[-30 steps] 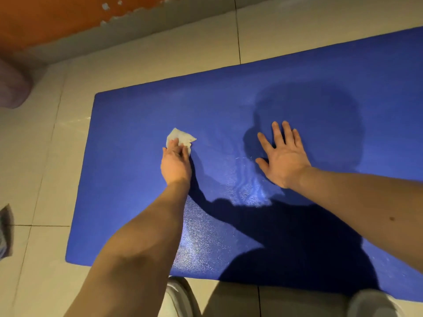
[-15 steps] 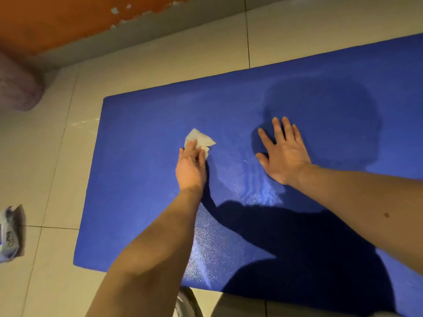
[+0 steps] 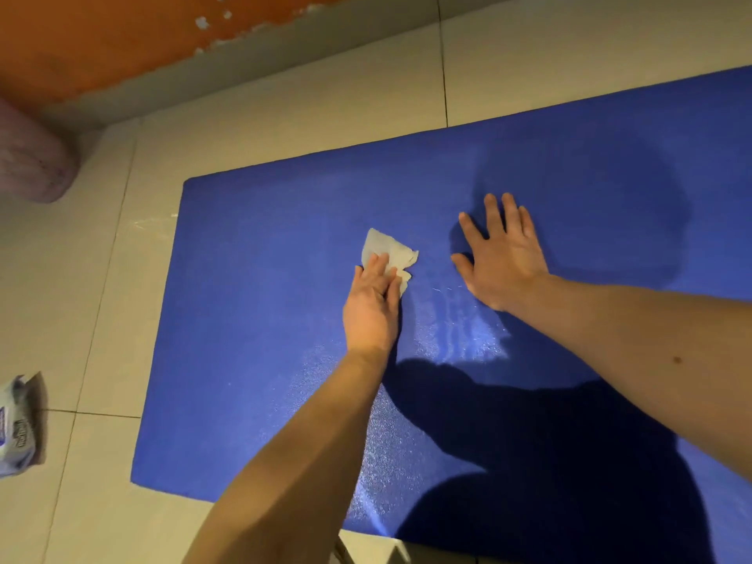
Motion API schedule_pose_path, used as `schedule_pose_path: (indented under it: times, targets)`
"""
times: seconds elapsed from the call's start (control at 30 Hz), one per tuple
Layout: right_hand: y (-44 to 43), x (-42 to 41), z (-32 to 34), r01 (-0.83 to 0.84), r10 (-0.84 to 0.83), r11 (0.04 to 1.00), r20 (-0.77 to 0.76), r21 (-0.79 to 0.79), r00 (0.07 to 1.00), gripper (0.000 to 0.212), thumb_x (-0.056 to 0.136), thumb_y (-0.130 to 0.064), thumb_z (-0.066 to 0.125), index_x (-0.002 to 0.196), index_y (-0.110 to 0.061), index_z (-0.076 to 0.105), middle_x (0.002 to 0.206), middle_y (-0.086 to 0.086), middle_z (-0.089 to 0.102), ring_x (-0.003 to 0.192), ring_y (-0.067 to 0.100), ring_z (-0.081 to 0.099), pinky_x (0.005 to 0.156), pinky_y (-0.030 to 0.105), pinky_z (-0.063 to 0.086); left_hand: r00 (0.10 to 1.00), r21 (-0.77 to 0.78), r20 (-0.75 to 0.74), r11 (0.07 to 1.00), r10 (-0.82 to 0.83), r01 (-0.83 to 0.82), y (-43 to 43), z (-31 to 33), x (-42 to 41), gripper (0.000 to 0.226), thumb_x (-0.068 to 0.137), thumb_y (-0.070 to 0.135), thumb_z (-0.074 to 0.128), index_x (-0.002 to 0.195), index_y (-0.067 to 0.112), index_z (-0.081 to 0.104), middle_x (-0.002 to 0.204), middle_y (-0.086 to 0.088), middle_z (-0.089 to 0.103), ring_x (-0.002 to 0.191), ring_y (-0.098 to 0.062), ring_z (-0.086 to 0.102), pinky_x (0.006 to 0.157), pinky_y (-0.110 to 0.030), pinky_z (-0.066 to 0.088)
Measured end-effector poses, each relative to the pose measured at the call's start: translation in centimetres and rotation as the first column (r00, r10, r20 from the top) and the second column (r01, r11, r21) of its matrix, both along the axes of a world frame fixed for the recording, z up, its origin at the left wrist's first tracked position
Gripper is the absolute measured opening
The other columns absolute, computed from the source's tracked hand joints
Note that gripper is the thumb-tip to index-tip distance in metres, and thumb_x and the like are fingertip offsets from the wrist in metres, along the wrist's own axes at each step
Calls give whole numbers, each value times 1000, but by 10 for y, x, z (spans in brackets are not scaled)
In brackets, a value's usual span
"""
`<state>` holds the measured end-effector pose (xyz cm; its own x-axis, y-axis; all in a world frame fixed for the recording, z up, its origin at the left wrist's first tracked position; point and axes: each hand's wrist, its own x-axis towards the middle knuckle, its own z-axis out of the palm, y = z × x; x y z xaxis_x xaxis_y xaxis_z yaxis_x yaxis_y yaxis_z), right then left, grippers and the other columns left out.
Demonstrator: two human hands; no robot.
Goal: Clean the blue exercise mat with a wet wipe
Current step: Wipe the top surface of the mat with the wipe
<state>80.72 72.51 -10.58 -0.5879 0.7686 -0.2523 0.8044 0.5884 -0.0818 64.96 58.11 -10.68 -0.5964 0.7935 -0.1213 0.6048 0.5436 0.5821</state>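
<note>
The blue exercise mat (image 3: 252, 319) lies flat on the tiled floor and fills most of the view. A crumpled white wet wipe (image 3: 388, 250) sits on the mat near its middle. My left hand (image 3: 372, 307) presses on the near part of the wipe with straight fingers, palm down. My right hand (image 3: 502, 258) lies flat on the mat to the right of the wipe, fingers spread, holding nothing. A wet, shiny streak shows on the mat between and below the two hands.
A pack of wet wipes (image 3: 18, 429) lies on the floor at the left edge. A rounded pinkish object (image 3: 28, 164) stands at the far left by the orange wall (image 3: 101, 30). Beige floor tiles (image 3: 101, 278) surround the mat's left end.
My left hand has slid the wipe to the right across the mat, closer to my right hand. The right hand has stayed flat in place. The view has shifted left.
</note>
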Motion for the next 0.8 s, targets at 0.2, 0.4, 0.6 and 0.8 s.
schedule_pose_path:
  times: [0.2,0.4,0.6,0.8]
  targets:
    - [0,4,-4,-22,22,1000,26,5,999,74,101,-61,19,162,-24,1,167,19,-11,152,42,-15,125,53,-2,954,-93,-112,953,278,-289,25,1,-88,38,103,39,47,139,28,54,141,-4,58,139,-30,44,100,-38,45]
    - [-2,2,-11,-19,18,999,31,30,999,74,100,-60,16,162,-23,-1,166,21,-12,151,44,-17,124,54,-4,936,-16,-60,937,348,-349,52,4,-77,24,103,33,46,113,17,61,116,-10,66,111,-33,60,89,-37,48]
    - [-5,1,-18,-1,1,994,-3,106,1000,77,95,-57,6,162,-20,15,166,26,2,152,48,-4,123,58,3,964,-42,-151,976,-218,214,36,-1,-26,38,106,22,44,135,4,58,151,-9,48,144,-23,35,121,-40,25]
    - [-5,2,-18,-7,13,992,-41,128,999,80,93,-57,5,161,-19,20,165,27,6,152,48,-1,123,58,4,987,-21,-80,990,138,-140,61,17,-78,41,105,32,45,142,15,54,147,-6,52,140,-26,42,113,-39,37]
